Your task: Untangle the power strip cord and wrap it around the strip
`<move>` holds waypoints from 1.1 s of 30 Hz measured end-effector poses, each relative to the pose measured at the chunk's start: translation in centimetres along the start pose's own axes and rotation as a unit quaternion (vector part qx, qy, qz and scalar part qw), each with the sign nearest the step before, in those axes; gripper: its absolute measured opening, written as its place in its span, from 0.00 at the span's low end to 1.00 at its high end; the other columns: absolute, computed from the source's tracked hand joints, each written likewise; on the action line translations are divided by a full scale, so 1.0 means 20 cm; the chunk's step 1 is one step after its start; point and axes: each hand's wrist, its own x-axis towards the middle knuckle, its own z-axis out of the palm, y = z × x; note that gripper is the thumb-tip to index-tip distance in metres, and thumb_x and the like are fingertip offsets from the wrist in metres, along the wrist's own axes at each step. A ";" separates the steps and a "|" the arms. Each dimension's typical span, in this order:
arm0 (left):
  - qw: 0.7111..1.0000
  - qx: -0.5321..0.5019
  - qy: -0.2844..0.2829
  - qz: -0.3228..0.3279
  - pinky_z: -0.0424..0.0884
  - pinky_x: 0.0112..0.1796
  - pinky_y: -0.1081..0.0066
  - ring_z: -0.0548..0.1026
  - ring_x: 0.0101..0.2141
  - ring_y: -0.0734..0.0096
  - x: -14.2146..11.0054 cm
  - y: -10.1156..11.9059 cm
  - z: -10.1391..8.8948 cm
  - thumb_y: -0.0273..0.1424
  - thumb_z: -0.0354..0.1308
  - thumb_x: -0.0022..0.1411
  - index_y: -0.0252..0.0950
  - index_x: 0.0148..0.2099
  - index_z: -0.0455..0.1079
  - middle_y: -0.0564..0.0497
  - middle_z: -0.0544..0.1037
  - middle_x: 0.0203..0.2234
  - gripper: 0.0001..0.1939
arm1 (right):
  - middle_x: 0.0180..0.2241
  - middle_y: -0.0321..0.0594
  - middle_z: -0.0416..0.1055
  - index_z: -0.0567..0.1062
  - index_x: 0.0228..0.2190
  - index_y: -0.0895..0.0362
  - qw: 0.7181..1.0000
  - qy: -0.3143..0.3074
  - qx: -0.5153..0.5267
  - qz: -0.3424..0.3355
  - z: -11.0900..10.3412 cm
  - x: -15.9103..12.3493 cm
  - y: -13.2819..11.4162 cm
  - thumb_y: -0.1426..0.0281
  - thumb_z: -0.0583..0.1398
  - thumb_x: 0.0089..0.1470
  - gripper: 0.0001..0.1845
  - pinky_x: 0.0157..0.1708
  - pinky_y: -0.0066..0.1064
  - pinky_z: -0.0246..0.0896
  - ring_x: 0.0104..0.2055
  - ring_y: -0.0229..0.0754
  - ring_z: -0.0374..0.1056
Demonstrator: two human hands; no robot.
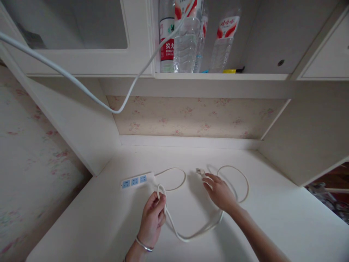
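A white power strip (135, 181) with three blue sockets lies on the white desk (272, 218). Its white cord (191, 236) curls across the desk in loops and ends in a plug (200, 171). My left hand (152, 220), with a bracelet on the wrist, is closed around a folded loop of the cord just below the strip. My right hand (219, 193) reaches toward the plug, fingers stretched out and touching the cord right beside it.
Several clear water bottles (188, 36) stand on the shelf above the desk. Another white cable (81, 87) hangs across the upper left. A glass-door cabinet (68, 25) is at top left, side panels wall the desk, and flowered wallpaper (191, 116) backs it.
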 end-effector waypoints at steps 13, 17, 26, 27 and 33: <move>0.999 0.017 -0.030 -0.038 0.45 0.15 0.82 0.59 0.14 0.86 0.07 -0.06 0.17 0.46 0.64 0.53 0.35 0.34 0.66 0.57 0.68 0.19 0.19 | 0.32 0.38 0.75 0.72 0.47 0.53 0.936 -0.070 0.341 -0.045 -0.09 -0.10 -0.66 0.65 0.53 0.60 0.16 0.31 0.26 0.63 0.32 0.40 0.72; 0.999 0.040 -0.023 -0.012 0.43 0.14 0.82 0.57 0.13 0.86 0.08 -0.06 0.17 0.48 0.65 0.51 0.33 0.32 0.67 0.60 0.63 0.16 0.21 | 0.28 0.38 0.75 0.74 0.44 0.53 0.962 -0.048 0.269 -0.027 -0.09 -0.11 -0.62 0.66 0.51 0.59 0.16 0.29 0.26 0.60 0.29 0.41 0.72; 0.998 -0.049 0.026 0.013 0.51 0.15 0.84 0.62 0.19 0.88 0.12 0.02 0.12 0.42 0.66 0.52 0.32 0.36 0.69 0.54 0.72 0.29 0.19 | 0.29 0.37 0.75 0.75 0.46 0.57 0.935 -0.003 0.343 0.092 -0.10 -0.07 -0.44 0.65 0.51 0.55 0.21 0.28 0.27 0.60 0.28 0.40 0.69; 0.997 -0.070 0.030 0.006 0.55 0.17 0.84 0.64 0.20 0.86 0.13 0.03 0.11 0.41 0.67 0.52 0.32 0.36 0.69 0.54 0.72 0.30 0.18 | 0.30 0.38 0.75 0.76 0.45 0.57 0.930 0.004 0.354 0.102 -0.09 -0.06 -0.41 0.65 0.51 0.55 0.21 0.28 0.28 0.60 0.28 0.40 0.68; 0.980 -0.190 0.035 -0.038 0.74 0.32 0.70 0.73 0.27 0.75 0.16 0.07 0.06 0.31 0.61 0.59 0.33 0.31 0.66 0.54 0.70 0.25 0.09 | 0.28 0.38 0.72 0.77 0.36 0.57 0.909 0.075 0.388 0.131 -0.04 -0.03 -0.25 0.62 0.54 0.54 0.16 0.26 0.28 0.57 0.26 0.39 0.64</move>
